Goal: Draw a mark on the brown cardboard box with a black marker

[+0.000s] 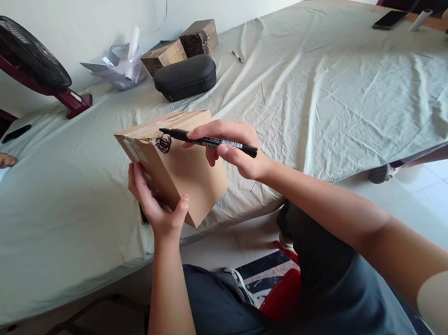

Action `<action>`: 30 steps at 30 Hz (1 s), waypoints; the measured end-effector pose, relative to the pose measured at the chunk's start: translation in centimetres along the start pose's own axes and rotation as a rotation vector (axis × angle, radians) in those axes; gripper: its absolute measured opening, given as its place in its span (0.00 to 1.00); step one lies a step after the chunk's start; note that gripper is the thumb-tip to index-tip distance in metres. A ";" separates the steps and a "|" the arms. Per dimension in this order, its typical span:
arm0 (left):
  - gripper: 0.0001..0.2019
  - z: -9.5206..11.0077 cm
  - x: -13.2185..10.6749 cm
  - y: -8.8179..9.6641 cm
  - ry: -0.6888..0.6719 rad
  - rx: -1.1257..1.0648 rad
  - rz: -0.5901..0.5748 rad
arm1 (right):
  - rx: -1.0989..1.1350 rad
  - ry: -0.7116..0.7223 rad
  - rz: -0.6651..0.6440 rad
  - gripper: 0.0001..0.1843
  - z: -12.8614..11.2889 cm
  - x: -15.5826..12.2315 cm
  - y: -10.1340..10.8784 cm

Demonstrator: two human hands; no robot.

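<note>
A brown cardboard box [197, 178] is tilted at the table's near edge. My left hand [155, 202] grips it from the left, the thumb on its near edge and the fingers along its taped side. In my right hand [237, 145] is a black marker [213, 141], pinched between thumb and fingers. Its dark tip points left over the upper part of the box; whether it touches the cardboard I cannot tell. Just below the tip, a dark scribble [163, 143] shows on the box's face.
A black zip case [185, 77] lies before two worn boxes [199, 38]. Left of them are a plastic basket [123, 72] and a fan [19, 50]. A pen [237, 56] and phone [389, 19] lie farther right on the cloth-covered table [271, 90]. Another person's hand [0, 161] rests at left.
</note>
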State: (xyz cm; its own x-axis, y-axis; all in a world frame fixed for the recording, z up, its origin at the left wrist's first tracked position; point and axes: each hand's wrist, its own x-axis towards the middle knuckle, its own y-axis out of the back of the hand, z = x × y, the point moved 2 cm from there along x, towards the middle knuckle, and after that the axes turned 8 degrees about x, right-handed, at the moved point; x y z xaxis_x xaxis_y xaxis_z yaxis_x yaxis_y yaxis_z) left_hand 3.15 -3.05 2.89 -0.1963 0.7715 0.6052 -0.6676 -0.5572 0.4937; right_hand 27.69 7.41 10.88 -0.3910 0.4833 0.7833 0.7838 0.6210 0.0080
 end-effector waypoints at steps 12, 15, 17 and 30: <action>0.63 -0.3 -0.2 0.1 0.024 -0.165 0.098 | -0.162 0.011 -0.150 0.26 -0.3 -0.3 0.2; 0.62 -0.3 -0.2 0.0 0.058 -0.151 0.100 | -0.101 0.040 -0.077 0.23 -0.4 -0.2 0.5; 0.63 -0.3 -0.2 0.0 0.069 -0.143 0.105 | -0.081 0.041 0.021 0.25 -0.4 -0.1 0.5; 0.67 -1.0 -0.1 0.1 0.092 -0.119 0.082 | -0.054 -0.132 0.395 0.25 -0.5 0.9 2.1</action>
State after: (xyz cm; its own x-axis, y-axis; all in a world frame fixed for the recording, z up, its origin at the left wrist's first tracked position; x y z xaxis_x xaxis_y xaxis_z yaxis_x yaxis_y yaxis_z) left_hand 2.43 -2.91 2.24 -0.3149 0.7525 0.5784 -0.7257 -0.5837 0.3643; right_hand 29.21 8.84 11.95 -0.1105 0.7549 0.6465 0.9087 0.3402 -0.2420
